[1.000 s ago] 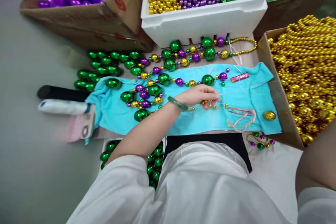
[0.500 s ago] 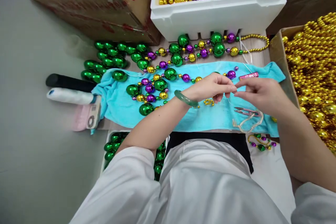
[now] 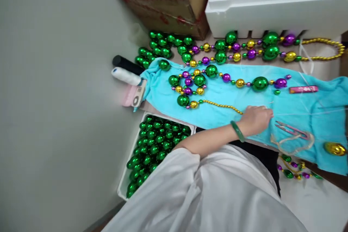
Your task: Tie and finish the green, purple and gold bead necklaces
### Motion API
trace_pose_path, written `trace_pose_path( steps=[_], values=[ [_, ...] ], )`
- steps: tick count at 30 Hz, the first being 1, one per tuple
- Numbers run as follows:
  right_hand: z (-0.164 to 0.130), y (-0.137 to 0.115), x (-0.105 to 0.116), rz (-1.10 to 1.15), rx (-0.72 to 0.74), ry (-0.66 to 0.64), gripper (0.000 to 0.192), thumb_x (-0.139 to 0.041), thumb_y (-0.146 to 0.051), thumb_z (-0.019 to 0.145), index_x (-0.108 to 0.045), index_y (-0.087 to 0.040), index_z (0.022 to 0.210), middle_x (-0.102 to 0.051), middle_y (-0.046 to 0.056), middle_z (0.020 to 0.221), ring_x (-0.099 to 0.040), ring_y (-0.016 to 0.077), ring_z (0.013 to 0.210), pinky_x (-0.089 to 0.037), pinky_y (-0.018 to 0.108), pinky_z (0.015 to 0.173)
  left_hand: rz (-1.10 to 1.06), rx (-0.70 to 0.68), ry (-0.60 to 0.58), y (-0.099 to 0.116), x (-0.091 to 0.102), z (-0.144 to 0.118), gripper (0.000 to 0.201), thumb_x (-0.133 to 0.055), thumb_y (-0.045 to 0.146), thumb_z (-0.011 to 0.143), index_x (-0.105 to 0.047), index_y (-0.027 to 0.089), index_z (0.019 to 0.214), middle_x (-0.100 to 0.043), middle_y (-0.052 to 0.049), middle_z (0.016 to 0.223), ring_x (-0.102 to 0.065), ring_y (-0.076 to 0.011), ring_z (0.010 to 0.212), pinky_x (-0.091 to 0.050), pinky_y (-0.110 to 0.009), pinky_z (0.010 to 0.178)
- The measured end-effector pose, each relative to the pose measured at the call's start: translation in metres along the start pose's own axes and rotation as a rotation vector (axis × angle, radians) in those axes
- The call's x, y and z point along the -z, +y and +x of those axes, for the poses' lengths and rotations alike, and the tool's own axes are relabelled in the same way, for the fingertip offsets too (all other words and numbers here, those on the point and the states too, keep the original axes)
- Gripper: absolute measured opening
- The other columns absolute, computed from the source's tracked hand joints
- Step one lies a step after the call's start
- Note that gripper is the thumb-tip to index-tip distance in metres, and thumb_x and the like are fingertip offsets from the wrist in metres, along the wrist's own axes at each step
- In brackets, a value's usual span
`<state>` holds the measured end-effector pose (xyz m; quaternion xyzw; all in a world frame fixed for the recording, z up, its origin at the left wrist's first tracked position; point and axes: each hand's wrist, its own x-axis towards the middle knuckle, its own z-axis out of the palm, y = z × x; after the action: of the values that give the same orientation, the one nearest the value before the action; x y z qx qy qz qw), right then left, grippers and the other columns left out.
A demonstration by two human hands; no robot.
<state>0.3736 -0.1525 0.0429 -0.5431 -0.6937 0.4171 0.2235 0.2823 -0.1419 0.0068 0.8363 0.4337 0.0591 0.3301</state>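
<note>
Head view: I see it has swung left since a moment ago.
Tray of green beads [image 3: 152, 148]: beside the lap.
Left grip [image 3: 257, 117]: fingers together on the gold bead strand [image 3: 221, 105], lying on the blue towel [image 3: 312, 108].
Right grip: gone from view; strand one-handed now.

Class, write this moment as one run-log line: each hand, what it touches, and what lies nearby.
left hand: resting on turquoise towel, at end of gold bead strand | right hand: out of view | nearby: pink snips, tray of green beads

No text can be read: red print on the cardboard box [image 3: 174, 3] at the top is too blurred
</note>
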Motion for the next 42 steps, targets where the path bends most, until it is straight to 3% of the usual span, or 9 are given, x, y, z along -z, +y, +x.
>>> trace_pose_path(
  steps=[4, 9, 13, 19, 25, 29, 33, 37, 42],
  values=[
    [0.015, -0.012, -0.039, -0.059, 0.145, -0.098, 0.022, -0.052, -0.039, 0.093, -0.063, -0.027, 0.107, -0.06, 0.007, 0.118, -0.059, 0.0204, 0.099, -0.051, 0.041, 0.085, 0.067, -0.004, 0.109, 0.011, -0.012, -0.007, 0.034, -0.038, 0.027, 0.096, -0.059, 0.015, 0.12, -0.061, -0.017, 0.119, -0.056, -0.0294, 0.113, -0.045, -0.046, 0.091],
    [-0.011, -0.006, -0.009, -0.274, 0.177, -0.061, 0.013, -0.056, -0.037, 0.087, -0.065, -0.032, 0.094, -0.065, 0.005, 0.099, -0.058, 0.0239, 0.089, -0.049, 0.044, 0.078, -0.629, -0.071, 0.183, 0.02, 0.035, -0.003, 0.04, -0.033, 0.036, 0.099, -0.054, 0.018, 0.128, -0.06, -0.013, 0.128, -0.059, -0.0185, 0.109, -0.05, -0.03, 0.083],
    [-0.047, -0.014, 0.019, -0.558, 0.307, -0.059, 0.012, -0.056, -0.032, 0.087, -0.065, -0.029, 0.093, -0.065, 0.005, 0.09, -0.058, 0.0214, 0.083, -0.048, 0.039, 0.075, -0.751, 0.204, -0.152, 0.012, 0.062, 0.035, 0.04, -0.051, 0.045, 0.089, -0.065, 0.011, 0.104, -0.068, -0.012, 0.106, -0.063, -0.0161, 0.083, -0.044, -0.022, 0.058],
    [-0.031, -0.04, -0.022, -0.676, 0.598, -0.139, 0.018, -0.049, -0.018, 0.091, -0.066, -0.024, 0.091, -0.069, 0.003, 0.089, -0.06, 0.0159, 0.081, -0.045, 0.028, 0.063, -0.748, 0.374, -0.874, 0.04, 0.034, 0.074, 0.046, -0.062, 0.053, 0.079, -0.064, 0.013, 0.102, -0.068, -0.01, 0.104, -0.064, -0.0162, 0.07, -0.047, -0.028, 0.058],
    [-0.027, -0.052, -0.054, -0.594, 0.928, -0.14, 0.039, -0.039, -0.007, 0.092, -0.07, -0.03, 0.095, -0.071, -0.005, 0.093, -0.064, 0.0096, 0.087, -0.043, 0.022, 0.056, -0.811, 0.287, -0.848, 0.096, 0.021, 0.083, 0.03, -0.05, 0.036, 0.089, -0.064, 0.012, 0.101, -0.046, 0.005, 0.058, -0.031, -0.004, 0.041, -0.019, -0.019, 0.041],
    [-0.052, -0.017, -0.002, -0.53, 0.894, 0.157, 0.031, -0.039, -0.029, 0.097, -0.068, -0.025, 0.102, -0.071, 0.001, 0.101, -0.062, 0.0124, 0.092, -0.048, 0.024, 0.073, -0.593, 0.024, -0.549, 0.097, 0.055, 0.078, 0.029, -0.046, 0.034, 0.09, -0.066, 0.013, 0.087, -0.04, 0.005, 0.053, -0.034, -0.0066, 0.048, -0.027, -0.019, 0.046],
    [-0.082, 0.051, 0.103, -0.481, 0.336, 0.568, 0.042, -0.039, -0.004, 0.083, -0.063, -0.013, 0.116, -0.068, 0.012, 0.11, -0.057, 0.0191, 0.109, -0.046, 0.037, 0.094, -0.428, -0.072, -0.459, 0.065, 0.095, 0.055, 0.031, -0.046, 0.04, 0.09, -0.065, 0.015, 0.086, -0.043, 0.004, 0.056, -0.038, -0.0079, 0.052, -0.03, -0.02, 0.048],
    [-0.086, 0.108, 0.169, -0.477, -0.038, 0.439, 0.054, -0.045, -0.001, 0.068, -0.065, -0.015, 0.116, -0.062, 0.011, 0.127, -0.054, 0.0247, 0.115, -0.043, 0.046, 0.1, -0.428, -0.003, -0.453, 0.037, 0.118, 0.033, 0.035, -0.043, 0.044, 0.091, -0.064, 0.015, 0.092, -0.037, 0.005, 0.054, -0.034, -0.0074, 0.048, -0.028, -0.02, 0.046],
    [-0.087, 0.124, 0.19, -0.532, -0.244, 0.254, 0.041, -0.048, -0.005, 0.07, -0.074, -0.014, 0.1, -0.072, 0.011, 0.101, -0.061, 0.0264, 0.1, -0.047, 0.042, 0.094, -0.418, 0.105, -0.335, 0.013, 0.126, 0.028, 0.031, -0.044, 0.041, 0.091, -0.061, 0.016, 0.089, -0.036, 0.005, 0.054, -0.032, -0.0074, 0.048, -0.027, -0.02, 0.046]
  ],
)
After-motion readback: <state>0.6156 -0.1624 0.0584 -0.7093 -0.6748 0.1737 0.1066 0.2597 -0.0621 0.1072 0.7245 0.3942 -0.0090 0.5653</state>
